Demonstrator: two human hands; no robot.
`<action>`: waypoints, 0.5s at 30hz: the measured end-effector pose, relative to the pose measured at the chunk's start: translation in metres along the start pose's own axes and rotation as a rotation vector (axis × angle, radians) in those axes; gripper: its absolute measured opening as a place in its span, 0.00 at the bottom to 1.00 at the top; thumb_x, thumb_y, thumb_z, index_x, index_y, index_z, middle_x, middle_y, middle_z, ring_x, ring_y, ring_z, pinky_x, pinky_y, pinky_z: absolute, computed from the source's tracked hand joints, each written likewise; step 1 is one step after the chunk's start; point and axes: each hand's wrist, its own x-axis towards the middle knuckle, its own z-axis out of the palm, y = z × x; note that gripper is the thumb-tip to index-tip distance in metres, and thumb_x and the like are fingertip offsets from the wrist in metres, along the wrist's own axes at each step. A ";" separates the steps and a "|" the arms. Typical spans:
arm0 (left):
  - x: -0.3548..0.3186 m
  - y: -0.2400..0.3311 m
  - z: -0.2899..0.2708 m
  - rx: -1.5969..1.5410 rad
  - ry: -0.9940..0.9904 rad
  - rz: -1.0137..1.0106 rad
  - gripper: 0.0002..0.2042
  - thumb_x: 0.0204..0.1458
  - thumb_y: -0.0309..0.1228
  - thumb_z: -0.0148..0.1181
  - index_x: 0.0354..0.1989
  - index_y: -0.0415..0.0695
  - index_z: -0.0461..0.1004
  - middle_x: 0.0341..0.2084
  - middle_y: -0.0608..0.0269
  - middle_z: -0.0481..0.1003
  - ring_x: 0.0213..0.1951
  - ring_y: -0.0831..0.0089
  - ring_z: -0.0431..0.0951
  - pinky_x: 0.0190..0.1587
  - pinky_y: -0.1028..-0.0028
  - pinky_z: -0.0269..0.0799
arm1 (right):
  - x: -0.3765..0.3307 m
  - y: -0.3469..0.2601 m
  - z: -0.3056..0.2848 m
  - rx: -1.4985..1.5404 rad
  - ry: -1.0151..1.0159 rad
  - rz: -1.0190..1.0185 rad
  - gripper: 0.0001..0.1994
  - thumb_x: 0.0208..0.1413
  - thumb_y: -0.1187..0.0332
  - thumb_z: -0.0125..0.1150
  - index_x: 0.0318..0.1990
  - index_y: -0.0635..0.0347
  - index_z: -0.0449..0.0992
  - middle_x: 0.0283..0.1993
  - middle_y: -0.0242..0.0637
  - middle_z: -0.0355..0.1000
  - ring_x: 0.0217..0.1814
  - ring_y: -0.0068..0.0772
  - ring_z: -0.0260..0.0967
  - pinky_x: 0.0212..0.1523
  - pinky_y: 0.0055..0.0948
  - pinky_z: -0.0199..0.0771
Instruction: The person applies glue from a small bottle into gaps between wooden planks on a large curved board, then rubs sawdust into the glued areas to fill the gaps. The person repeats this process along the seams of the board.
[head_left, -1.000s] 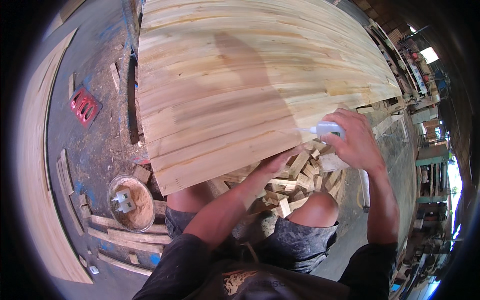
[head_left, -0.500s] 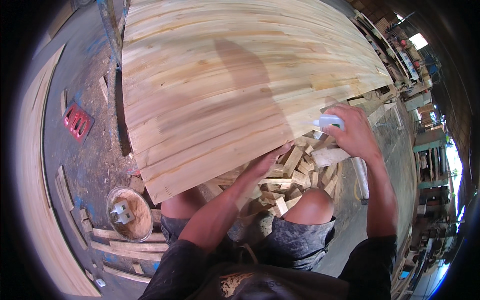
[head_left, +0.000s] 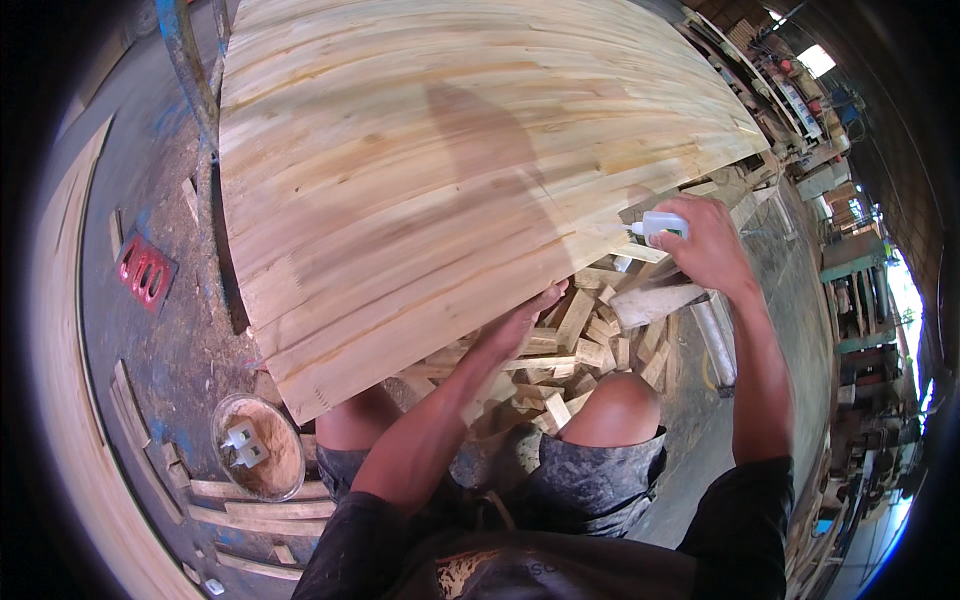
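Note:
A large pale wooden panel [head_left: 400, 230], made of many joined strips, spreads in front of me. At its near edge is my left hand [head_left: 528, 312], closed on the rim, with part of its fingers hidden by the board. My right hand [head_left: 708, 245] is wrapped round a small white squeeze bottle [head_left: 662, 225]. The bottle lies nearly level, its thin nozzle pointing left over the panel's right-hand part near the edge. I cannot make out any liquid leaving the nozzle.
Short wood offcuts [head_left: 575, 320] lie heaped under the panel, above my knees. At lower left a round basin [head_left: 290, 445] holds pale powder and white bottles. Wood strips [head_left: 265, 510] and a red stencil plate [head_left: 146, 272] lie on the floor. A rusty metal post [head_left: 208, 170] stands beside the panel.
In the view, the panel and surroundings have shifted slightly left. My right hand has moved the bottle a little up along the panel's edge; my left hand stays at the rim.

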 end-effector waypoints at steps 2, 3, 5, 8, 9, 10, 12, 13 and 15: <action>0.000 0.000 -0.002 -0.014 -0.027 -0.015 0.30 0.66 0.27 0.69 0.75 0.43 0.66 0.68 0.54 0.72 0.72 0.58 0.71 0.77 0.56 0.67 | 0.001 0.005 -0.001 -0.003 -0.017 0.029 0.16 0.53 0.65 0.71 0.48 0.64 0.86 0.48 0.54 0.83 0.54 0.60 0.80 0.62 0.50 0.74; 0.000 -0.001 -0.002 -0.004 -0.006 -0.020 0.30 0.66 0.26 0.69 0.75 0.43 0.66 0.68 0.54 0.72 0.72 0.58 0.71 0.77 0.56 0.67 | 0.002 0.007 -0.001 -0.007 -0.024 0.048 0.16 0.53 0.65 0.71 0.48 0.64 0.86 0.49 0.53 0.83 0.54 0.60 0.80 0.62 0.50 0.74; -0.001 0.000 -0.004 -0.029 -0.017 0.007 0.31 0.65 0.26 0.69 0.76 0.43 0.65 0.70 0.53 0.71 0.72 0.57 0.70 0.77 0.54 0.67 | 0.002 0.011 -0.002 -0.010 -0.015 0.054 0.16 0.53 0.65 0.71 0.48 0.63 0.86 0.49 0.53 0.83 0.54 0.60 0.80 0.62 0.50 0.74; -0.001 0.001 -0.008 0.151 -0.114 0.028 0.46 0.62 0.51 0.67 0.83 0.50 0.50 0.80 0.54 0.56 0.81 0.56 0.55 0.79 0.41 0.40 | 0.003 0.018 0.000 -0.015 -0.029 0.097 0.16 0.53 0.64 0.71 0.48 0.62 0.87 0.50 0.53 0.83 0.55 0.59 0.79 0.62 0.51 0.74; -0.001 0.000 -0.008 0.198 -0.140 0.024 0.50 0.61 0.58 0.67 0.85 0.52 0.46 0.82 0.54 0.53 0.82 0.55 0.51 0.79 0.38 0.33 | 0.003 0.021 0.001 -0.007 -0.014 0.095 0.16 0.53 0.64 0.72 0.48 0.62 0.87 0.50 0.53 0.83 0.56 0.59 0.79 0.62 0.51 0.74; 0.000 0.000 -0.009 0.245 -0.167 0.022 0.54 0.60 0.64 0.66 0.87 0.54 0.42 0.85 0.55 0.50 0.84 0.55 0.48 0.79 0.35 0.27 | 0.003 0.024 0.002 -0.050 0.008 0.077 0.16 0.52 0.65 0.72 0.47 0.64 0.87 0.48 0.53 0.84 0.53 0.58 0.81 0.59 0.49 0.76; 0.002 -0.002 -0.010 0.201 -0.145 0.016 0.50 0.61 0.56 0.67 0.85 0.53 0.46 0.83 0.55 0.53 0.83 0.56 0.51 0.79 0.37 0.32 | 0.005 0.031 0.005 -0.118 0.096 0.003 0.16 0.51 0.67 0.74 0.45 0.67 0.86 0.44 0.54 0.84 0.48 0.56 0.83 0.54 0.45 0.80; 0.002 -0.003 -0.010 0.158 -0.122 0.018 0.46 0.62 0.50 0.67 0.83 0.51 0.49 0.80 0.55 0.56 0.81 0.56 0.55 0.79 0.40 0.38 | 0.005 0.035 0.006 -0.113 0.098 0.014 0.16 0.51 0.67 0.75 0.45 0.67 0.86 0.44 0.54 0.84 0.48 0.56 0.83 0.55 0.45 0.80; 0.004 -0.005 -0.011 0.026 -0.054 0.032 0.35 0.64 0.31 0.69 0.78 0.46 0.60 0.74 0.54 0.66 0.76 0.57 0.65 0.80 0.47 0.57 | 0.008 0.042 0.007 -0.109 0.092 0.054 0.16 0.51 0.66 0.75 0.45 0.66 0.87 0.45 0.54 0.84 0.49 0.56 0.83 0.56 0.45 0.80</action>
